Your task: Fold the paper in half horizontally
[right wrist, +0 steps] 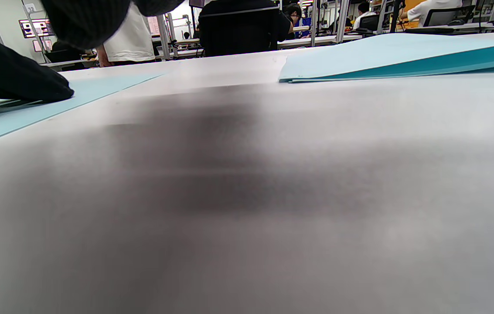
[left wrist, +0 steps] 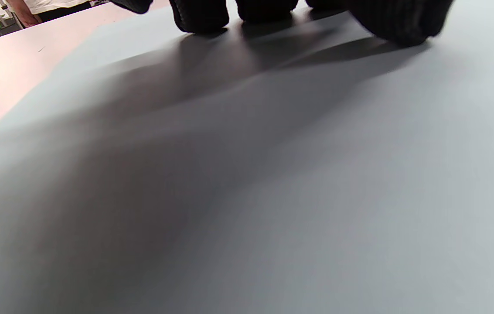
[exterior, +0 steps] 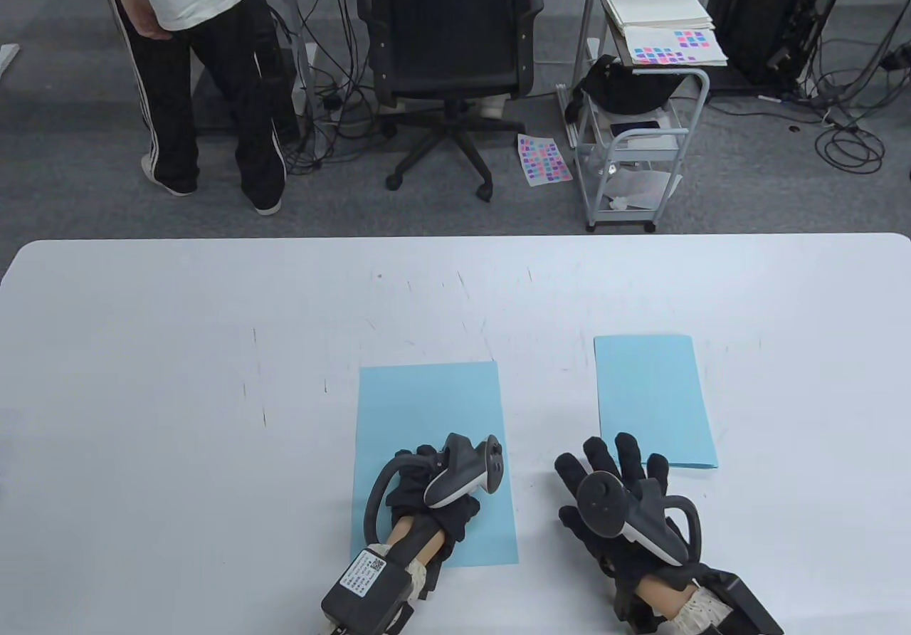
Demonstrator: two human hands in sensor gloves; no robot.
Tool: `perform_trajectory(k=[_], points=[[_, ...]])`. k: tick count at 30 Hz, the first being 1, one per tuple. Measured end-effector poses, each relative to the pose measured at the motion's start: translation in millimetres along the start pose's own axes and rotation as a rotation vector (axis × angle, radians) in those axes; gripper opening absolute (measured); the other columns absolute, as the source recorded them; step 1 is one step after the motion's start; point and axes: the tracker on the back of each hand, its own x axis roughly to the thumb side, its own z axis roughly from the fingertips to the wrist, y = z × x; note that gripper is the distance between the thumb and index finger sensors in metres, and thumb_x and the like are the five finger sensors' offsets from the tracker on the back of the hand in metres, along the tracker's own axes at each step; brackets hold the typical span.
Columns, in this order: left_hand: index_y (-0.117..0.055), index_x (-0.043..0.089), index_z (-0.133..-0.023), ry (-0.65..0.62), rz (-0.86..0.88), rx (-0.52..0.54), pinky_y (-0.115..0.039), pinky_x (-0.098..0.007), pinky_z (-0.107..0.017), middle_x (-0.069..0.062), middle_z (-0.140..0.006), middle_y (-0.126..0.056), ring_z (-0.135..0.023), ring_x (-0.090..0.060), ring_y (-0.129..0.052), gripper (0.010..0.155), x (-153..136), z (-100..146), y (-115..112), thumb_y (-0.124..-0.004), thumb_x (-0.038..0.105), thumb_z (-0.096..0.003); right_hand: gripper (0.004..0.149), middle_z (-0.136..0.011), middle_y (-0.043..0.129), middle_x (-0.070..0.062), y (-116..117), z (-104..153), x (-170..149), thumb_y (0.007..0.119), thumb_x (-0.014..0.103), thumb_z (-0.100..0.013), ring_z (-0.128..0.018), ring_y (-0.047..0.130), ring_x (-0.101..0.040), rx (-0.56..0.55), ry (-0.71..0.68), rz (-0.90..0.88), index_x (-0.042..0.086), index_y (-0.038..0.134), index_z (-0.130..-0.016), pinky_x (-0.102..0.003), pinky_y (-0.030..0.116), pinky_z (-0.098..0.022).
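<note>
We see a white table from above, with two hands in black sensor gloves reaching in from the near edge. A flat, unfolded sheet of light blue paper lies near the middle of the table, its long sides running away from us. Our left hand rests on the near half of this sheet; in the left wrist view its fingertips touch the paper's surface, pressing down rather than pinching, and no edge is lifted. How far the fingers are bent under the tracker we cannot tell for certain, but they hold nothing.

Our right hand lies flat on the bare table just right of the sheet, fingers spread and straight, gripping nothing. Beyond its fingertips lies a second light blue paper, narrower and already folded; in the right wrist view its doubled edge shows as two layers slightly apart.

We judge the fold of the flat sheet has not begun: this looks like the steadying or lining-up step. The next move likely calls for one hand to pin the sheet while the other picks up an edge, carries it over to meet the opposite edge squarely, then presses the crease flat. The thin paper lying flush on the table may be hard to lift with gloved fingers.
</note>
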Motion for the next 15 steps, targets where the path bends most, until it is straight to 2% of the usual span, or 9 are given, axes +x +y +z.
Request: perform_trajectory(k=[4,8,15], points=[[-0.044,0.059,-0.100,-0.017,-0.007,-0.013,-0.047,-0.050,-0.088,0.020,-0.117,-0.044,-0.116,-0.018,-0.053,0.070,-1,1,-1,-0.070,0.061,-0.0359,0.069,-0.120,0.021,-0.001,0,-1,3,0.069,0.049,-0.046,-0.105,0.002,-0.041,-0.001,-0.008,0.006,0.041,0.038,-0.107,-0.069,0.007,-0.070],[-0.045,0.059,-0.101,-0.014,0.022,0.026,-0.046,-0.050,-0.088,0.022,-0.118,-0.050,-0.116,-0.017,-0.052,0.069,-10,5,6,-0.068,0.061,-0.0362,0.068,-0.120,0.021,-0.001,-1,0,8,0.068,0.049,-0.046,-0.105,0.002,-0.041,-0.004,-0.022,0.002,0.041,0.038,-0.107,-0.069,0.007,-0.070],[-0.044,0.060,-0.101,0.000,0.063,0.178,-0.045,-0.051,-0.088,0.022,-0.119,-0.045,-0.117,-0.017,-0.049,0.069,-49,16,25,-0.067,0.062,-0.0360,0.068,-0.120,0.022,0.000,-6,-4,23,0.068,0.048,-0.047,-0.105,0.002,-0.041,0.005,-0.072,-0.045,0.040,0.038,-0.107,-0.069,0.007,-0.070]])
